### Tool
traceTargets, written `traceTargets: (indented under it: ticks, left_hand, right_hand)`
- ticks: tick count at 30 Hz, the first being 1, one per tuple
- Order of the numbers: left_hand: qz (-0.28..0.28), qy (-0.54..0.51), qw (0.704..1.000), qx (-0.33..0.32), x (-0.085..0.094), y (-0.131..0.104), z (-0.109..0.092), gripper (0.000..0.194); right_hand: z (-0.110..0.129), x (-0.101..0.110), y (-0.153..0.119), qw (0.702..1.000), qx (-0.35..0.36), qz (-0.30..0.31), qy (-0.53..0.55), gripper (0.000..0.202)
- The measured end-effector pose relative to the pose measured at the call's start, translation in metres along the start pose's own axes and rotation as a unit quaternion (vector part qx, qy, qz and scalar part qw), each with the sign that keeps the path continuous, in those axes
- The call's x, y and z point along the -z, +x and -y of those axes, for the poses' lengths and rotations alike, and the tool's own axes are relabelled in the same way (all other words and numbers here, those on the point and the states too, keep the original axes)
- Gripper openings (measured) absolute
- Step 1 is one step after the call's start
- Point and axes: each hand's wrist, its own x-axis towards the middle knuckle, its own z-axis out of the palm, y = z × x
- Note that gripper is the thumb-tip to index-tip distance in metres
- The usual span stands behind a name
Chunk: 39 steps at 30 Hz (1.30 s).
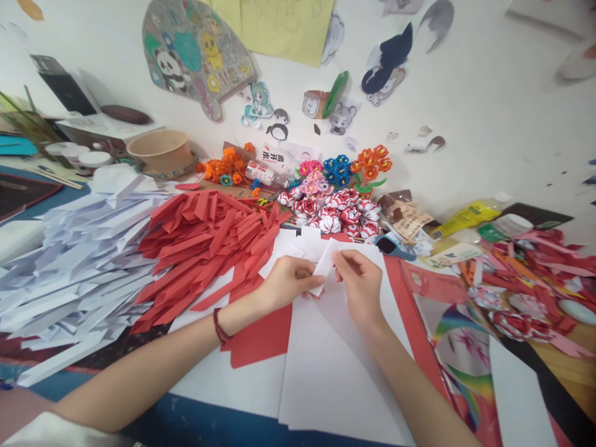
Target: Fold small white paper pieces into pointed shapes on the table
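Note:
Between my hands is a folded white paper strip (325, 262), tilted up to the right. My left hand (289, 282), with a dark red bracelet at the wrist, pinches its lower end between thumb and fingers. At its upper right edge, the closed fingertips of my right hand (359, 280) grip the strip too. Both hands are over large white sheets (339, 372) lying on the table. A red sheet (261, 338) lies under my left forearm. Small white paper pieces (302, 242) are just beyond my hands.
Heaps of folded white strips (79, 261) and red strips (209, 242) fill the left. Red-and-white paper flowers (344, 211) stand at the back, near a clear bottle (265, 174). A smartwatch (393, 246) and a yellow bottle (468, 216) are right of them. Paper scraps (526, 267) cover the far right.

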Motion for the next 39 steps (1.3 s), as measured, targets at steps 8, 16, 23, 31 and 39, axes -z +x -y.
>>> traceTargets:
  ticks: [8, 16, 23, 31, 39]
  left_hand:
    - [-0.017, -0.006, 1.000, 0.000, -0.0008, 0.0008, 0.0042, 0.026]
    - [-0.035, 0.009, 0.999, -0.008, -0.0011, 0.0009, 0.0059, 0.028]
    - [-0.031, 0.001, 1.000, 0.001, -0.0014, 0.0002, 0.0043, 0.030]
    - [-0.014, 0.005, 1.000, 0.006, -0.0006, -0.0014, -0.0002, 0.030]
    - [-0.031, 0.046, 0.997, -0.062, 0.0028, 0.0030, 0.0056, 0.034]
  right_hand:
    - [-0.0024, 0.0000, 0.0017, 1.000, -0.009, 0.009, 0.011, 0.022]
    - [-0.0040, -0.0014, 0.0023, 0.999, -0.020, 0.028, 0.034, 0.022]
    - [-0.0043, -0.0004, 0.0033, 0.999, -0.023, 0.028, 0.039, 0.023]
    - [-0.0048, 0.0023, 0.0032, 0.999, -0.009, 0.027, 0.020, 0.023]
    - [-0.0040, 0.0017, 0.0020, 0.999, -0.002, 0.038, 0.005, 0.023]
